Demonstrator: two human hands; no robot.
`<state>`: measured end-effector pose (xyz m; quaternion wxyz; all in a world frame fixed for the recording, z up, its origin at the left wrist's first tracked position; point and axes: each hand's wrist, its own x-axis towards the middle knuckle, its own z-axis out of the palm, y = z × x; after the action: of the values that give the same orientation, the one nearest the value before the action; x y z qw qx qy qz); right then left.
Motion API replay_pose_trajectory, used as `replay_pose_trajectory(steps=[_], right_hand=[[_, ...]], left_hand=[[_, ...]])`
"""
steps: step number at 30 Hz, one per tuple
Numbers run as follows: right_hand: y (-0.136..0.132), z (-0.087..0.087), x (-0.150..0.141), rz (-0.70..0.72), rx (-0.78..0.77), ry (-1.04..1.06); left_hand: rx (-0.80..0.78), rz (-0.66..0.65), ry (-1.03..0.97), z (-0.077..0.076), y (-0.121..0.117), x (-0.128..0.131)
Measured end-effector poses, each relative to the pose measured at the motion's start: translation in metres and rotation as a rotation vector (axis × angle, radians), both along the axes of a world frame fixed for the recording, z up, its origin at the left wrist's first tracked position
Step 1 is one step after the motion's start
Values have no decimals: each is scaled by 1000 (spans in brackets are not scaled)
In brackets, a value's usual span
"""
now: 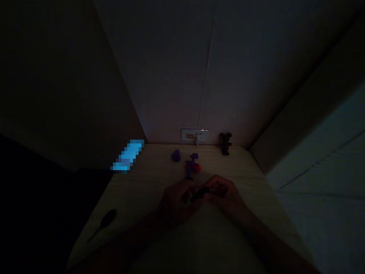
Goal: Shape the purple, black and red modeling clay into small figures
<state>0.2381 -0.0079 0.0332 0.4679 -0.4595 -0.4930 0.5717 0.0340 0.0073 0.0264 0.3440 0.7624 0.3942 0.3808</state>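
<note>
In dim light, a small dark lump (200, 193) sits between my two hands, its kind too dark to make out. My left hand (178, 199) curls its fingers around the lump's left end. From the other side, my right hand (222, 193) pinches the right end with thumb and fingers. Just beyond my left hand lies a small purple figure (193, 163) with a red part at its side. Farther back and to the left is a purple lump (176, 155). A dark animal-shaped figure (226, 144) stands upright near the wall at the back right.
On the left of the wooden table (137, 198) lies a dark tool (107, 220) with a rounded end and a thin shaft. A wall socket (194, 135) with a plug in it sits behind the table. A blurred bright blue rectangle (128, 156) shows at the left edge.
</note>
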Motion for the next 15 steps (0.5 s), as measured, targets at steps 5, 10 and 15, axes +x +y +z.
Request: replay_pose_trajectory(steps=[5, 10, 15], right_hand=[[1, -4, 4, -14, 27, -57], [5, -9, 9, -33, 12, -86], [12, -16, 18, -100, 37, -30]], left_hand=[[41, -5, 14, 2, -1, -2], [90, 1, -52, 2, 5, -5], [50, 108, -128, 1, 17, -13]])
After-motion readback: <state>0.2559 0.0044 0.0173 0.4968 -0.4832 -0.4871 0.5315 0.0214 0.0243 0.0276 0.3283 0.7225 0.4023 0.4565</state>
